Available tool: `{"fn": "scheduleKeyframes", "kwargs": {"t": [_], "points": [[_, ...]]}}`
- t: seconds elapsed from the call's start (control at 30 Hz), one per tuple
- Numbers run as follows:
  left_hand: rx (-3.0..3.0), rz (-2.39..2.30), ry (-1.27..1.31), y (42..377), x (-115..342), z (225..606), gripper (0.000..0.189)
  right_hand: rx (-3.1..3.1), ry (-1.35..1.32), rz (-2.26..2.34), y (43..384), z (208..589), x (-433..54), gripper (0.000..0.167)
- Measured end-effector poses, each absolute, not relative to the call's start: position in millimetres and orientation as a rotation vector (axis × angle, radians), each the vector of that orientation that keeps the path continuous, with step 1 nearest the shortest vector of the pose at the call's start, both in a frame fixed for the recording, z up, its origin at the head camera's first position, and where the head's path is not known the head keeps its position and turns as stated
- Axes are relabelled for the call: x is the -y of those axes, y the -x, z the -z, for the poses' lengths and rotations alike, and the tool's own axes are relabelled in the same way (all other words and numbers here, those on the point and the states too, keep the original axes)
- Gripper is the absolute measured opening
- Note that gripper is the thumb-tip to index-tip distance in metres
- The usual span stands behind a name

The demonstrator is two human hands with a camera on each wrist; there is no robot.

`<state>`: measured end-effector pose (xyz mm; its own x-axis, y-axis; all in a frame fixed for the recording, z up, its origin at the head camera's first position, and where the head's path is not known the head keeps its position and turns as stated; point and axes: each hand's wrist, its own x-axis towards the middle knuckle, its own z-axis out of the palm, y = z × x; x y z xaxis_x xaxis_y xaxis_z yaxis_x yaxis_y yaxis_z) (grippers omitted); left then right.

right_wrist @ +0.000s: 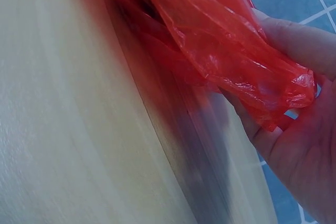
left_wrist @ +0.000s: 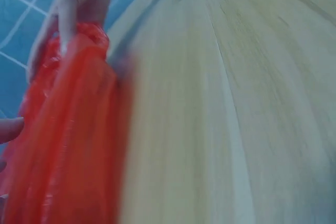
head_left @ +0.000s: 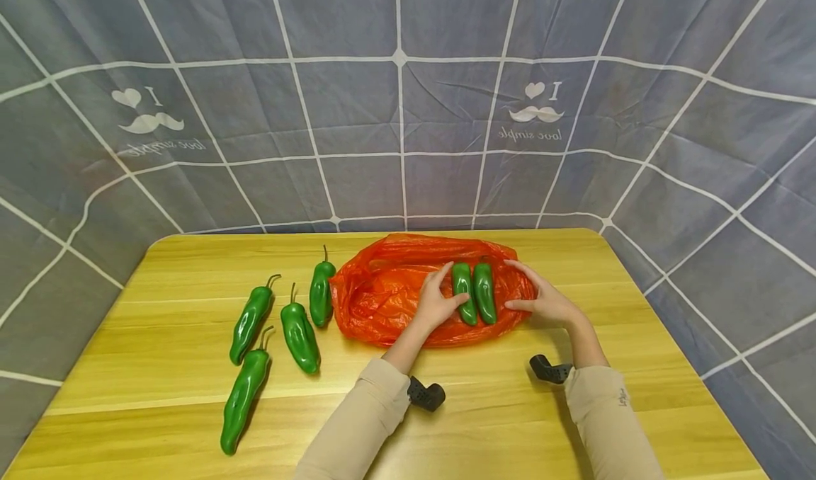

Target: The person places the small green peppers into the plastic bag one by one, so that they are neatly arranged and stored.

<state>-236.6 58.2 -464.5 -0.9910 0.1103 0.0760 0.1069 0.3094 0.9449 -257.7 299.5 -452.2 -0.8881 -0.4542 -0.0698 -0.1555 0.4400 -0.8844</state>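
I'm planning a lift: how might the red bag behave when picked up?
Probably floppy: the red bag lies crumpled. Likely light itself, since its film looks thin and translucent. It may slip somewhat, given its glossy highlights.

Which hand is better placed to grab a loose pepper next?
Probably the left hand: it is nearer the four loose green peppers, all to the left of the red bag. The right hand is farther off, at the bag's right end.
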Motion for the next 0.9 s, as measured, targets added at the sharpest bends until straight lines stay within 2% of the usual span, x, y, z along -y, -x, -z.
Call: {"fn": "scheduleKeyframes", "kwargs": {"t": [0.57, 0.9], "points": [[-2.566, -1.807, -0.577, 184, -8, 424, 0.063, -2.407, 0.529, 1.433, 257, 455, -300, 0.081], [-2.621, -1.724, -0.615, 153, 37, 420, 0.059, -2.410, 0.544, 1.443, 256, 455, -300, 0.081]]}}
